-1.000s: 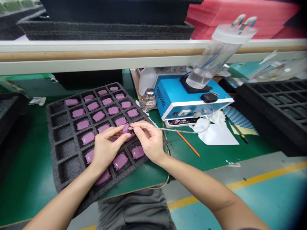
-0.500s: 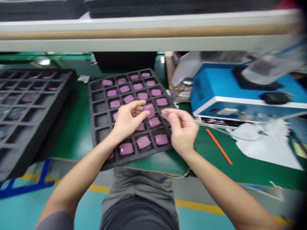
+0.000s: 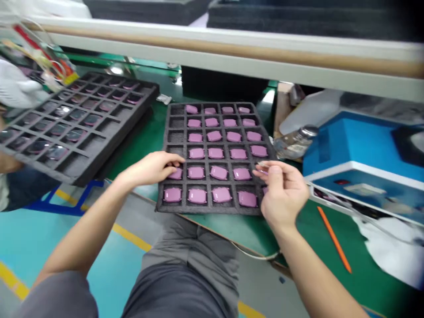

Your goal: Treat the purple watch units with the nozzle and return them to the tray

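A black foam tray (image 3: 176,152) lies in front of me, most of its compartments holding purple watch-case-like pieces with rounded corners. My left hand (image 3: 150,168) reaches over the tray's left edge, thumb and fingers closed on a purple watch-case-like piece (image 3: 175,173) in the left column, second row from the front. Above that piece, several compartments of the same column hold nothing. My right hand (image 3: 283,190) is at the tray's right edge with its fingers pinched. A small, pale, thin thing shows at the fingertips, too blurred to name.
At left stands a thicker stack of black trays (image 3: 109,152) with dark glassy pieces; another person's arm (image 3: 8,163) is beside it. To the right are a blue machine (image 3: 357,150), a glass jar (image 3: 296,140), an orange stick (image 3: 334,238) and white paper (image 3: 394,251). A shelf rail (image 3: 232,57) crosses above.
My view has swung to the left. The left hand has gone from the tray's middle, where it held up a purple piece, to the left column. My right hand stays pinched by the right edge.
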Demonstrator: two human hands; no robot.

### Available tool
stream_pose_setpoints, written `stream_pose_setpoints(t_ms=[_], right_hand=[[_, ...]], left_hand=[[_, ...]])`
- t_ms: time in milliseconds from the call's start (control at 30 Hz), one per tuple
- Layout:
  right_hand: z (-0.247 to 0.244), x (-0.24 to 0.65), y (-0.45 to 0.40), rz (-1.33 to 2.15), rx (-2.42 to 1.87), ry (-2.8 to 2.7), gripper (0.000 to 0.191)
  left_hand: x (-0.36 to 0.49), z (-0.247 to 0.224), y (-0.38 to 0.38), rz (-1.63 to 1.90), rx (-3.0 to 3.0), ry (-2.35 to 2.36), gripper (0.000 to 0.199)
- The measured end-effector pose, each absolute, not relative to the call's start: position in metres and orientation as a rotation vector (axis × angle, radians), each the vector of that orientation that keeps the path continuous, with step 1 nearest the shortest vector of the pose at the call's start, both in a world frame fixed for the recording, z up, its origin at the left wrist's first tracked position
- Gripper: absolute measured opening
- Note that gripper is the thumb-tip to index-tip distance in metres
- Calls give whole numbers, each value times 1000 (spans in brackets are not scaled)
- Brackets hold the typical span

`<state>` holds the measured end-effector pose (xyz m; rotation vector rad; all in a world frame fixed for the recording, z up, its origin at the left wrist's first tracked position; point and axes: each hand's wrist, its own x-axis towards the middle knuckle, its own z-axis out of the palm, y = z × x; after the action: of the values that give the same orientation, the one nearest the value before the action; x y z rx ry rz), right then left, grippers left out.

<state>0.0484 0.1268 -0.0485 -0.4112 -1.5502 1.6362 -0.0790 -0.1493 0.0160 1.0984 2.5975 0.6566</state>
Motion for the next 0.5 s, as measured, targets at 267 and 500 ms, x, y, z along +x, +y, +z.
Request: stream_pose_setpoints(t_ms=[267, 500], right_hand=[[-50, 51, 121, 1630, -453, -1459, 27], [-45, 53, 118, 1621, -452, -1482, 29]], left_hand=[[-18, 9, -177, 395, 1312, 3072, 39], [-213, 87, -210, 38, 755, 3206, 37]])
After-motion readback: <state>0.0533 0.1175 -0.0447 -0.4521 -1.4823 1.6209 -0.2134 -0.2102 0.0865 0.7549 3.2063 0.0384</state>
